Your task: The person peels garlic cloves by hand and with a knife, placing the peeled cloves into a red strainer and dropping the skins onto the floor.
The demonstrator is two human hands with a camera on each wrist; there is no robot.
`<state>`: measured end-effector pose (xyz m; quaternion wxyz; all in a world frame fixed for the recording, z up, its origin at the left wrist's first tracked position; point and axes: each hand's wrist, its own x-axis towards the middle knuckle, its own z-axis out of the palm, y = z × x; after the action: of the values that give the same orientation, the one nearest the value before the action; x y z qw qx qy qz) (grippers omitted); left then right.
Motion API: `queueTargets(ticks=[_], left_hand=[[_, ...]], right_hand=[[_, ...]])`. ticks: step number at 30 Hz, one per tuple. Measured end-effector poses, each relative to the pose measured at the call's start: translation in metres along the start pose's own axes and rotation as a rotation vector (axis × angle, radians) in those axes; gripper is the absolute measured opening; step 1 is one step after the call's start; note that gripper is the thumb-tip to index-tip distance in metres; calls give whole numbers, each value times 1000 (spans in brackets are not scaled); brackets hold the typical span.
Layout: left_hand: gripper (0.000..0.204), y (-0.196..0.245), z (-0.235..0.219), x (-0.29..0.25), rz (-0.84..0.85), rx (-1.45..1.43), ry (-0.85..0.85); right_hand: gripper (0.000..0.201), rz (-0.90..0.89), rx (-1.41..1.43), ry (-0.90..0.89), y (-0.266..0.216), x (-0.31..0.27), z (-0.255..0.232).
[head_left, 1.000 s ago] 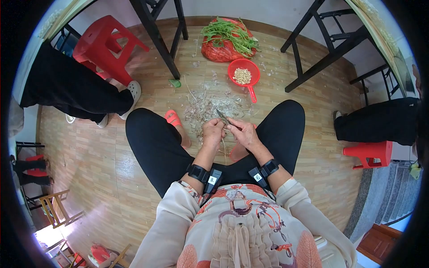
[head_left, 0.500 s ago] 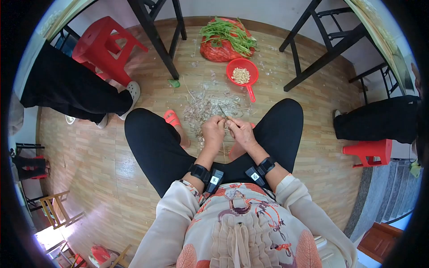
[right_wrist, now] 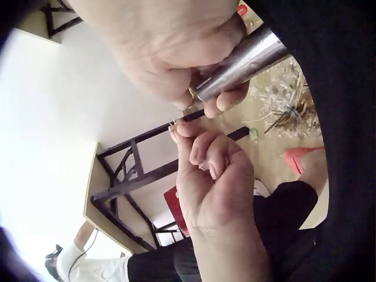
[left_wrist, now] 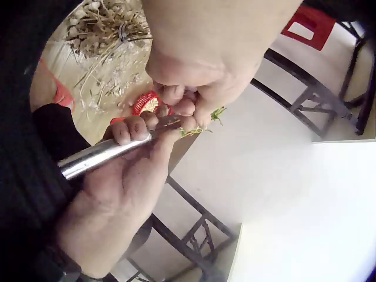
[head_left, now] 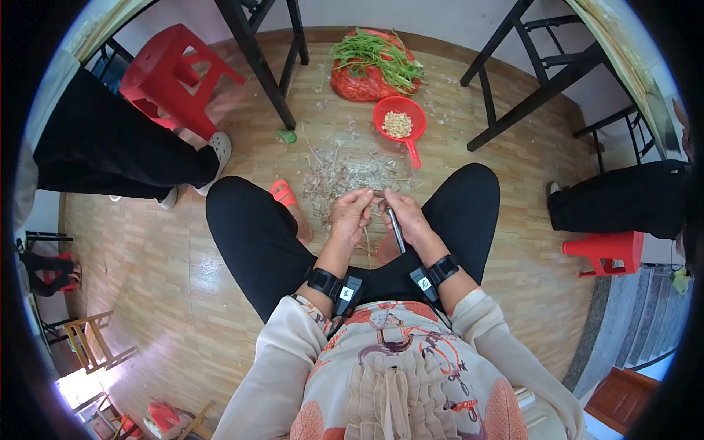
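Observation:
The right hand (head_left: pixel 408 218) grips a knife by its metal handle (head_left: pixel 397 232), which points back toward the body. Its fingers wrap the handle (left_wrist: pixel 106 157) in the left wrist view; the blade is mostly hidden by the fingers. The left hand (head_left: pixel 350 215) meets it fingertip to fingertip. In the right wrist view, the left hand (right_wrist: pixel 214 176) pinches a small pale piece (right_wrist: pixel 173 125) between thumb and forefinger, with another whitish bit (right_wrist: pixel 204 165) among its curled fingers. A red strainer (head_left: pixel 419 117) on the floor ahead holds pale cloves (head_left: pixel 397 125).
Dry skins and stalks (head_left: pixel 330 176) litter the floor between the feet, with a tied bundle of bulbs (left_wrist: pixel 108 26). Behind the strainer lies a red net bag (head_left: pixel 361 86) topped with greens (head_left: pixel 378 55). Table legs, red stools and other people's legs stand on both sides.
The knife has swung round: its blade pointed forward past the fingers before, and now its handle slants back under the right hand. The fingertips of both hands remain close together.

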<state>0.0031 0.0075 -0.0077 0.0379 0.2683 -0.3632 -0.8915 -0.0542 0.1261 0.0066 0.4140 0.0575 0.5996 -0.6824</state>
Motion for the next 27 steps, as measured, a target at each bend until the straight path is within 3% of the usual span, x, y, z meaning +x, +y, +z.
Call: queueTargets(ticks=[3,9,11,27], left_hand=[[14,1,2,-1,9,36,19],[16,0,3,-1,41,112,31],[15,0,3,-2,47,157,41],[10,-5,2,2,261,503,46]], right_hand=[[27,53,135,-2,-8,-4,2],[24,-36,-19,58,-4,-2,-2],[22,-180,-73,64,-7,-5,3],[9,-175,-49,70,-2,-1,-2]])
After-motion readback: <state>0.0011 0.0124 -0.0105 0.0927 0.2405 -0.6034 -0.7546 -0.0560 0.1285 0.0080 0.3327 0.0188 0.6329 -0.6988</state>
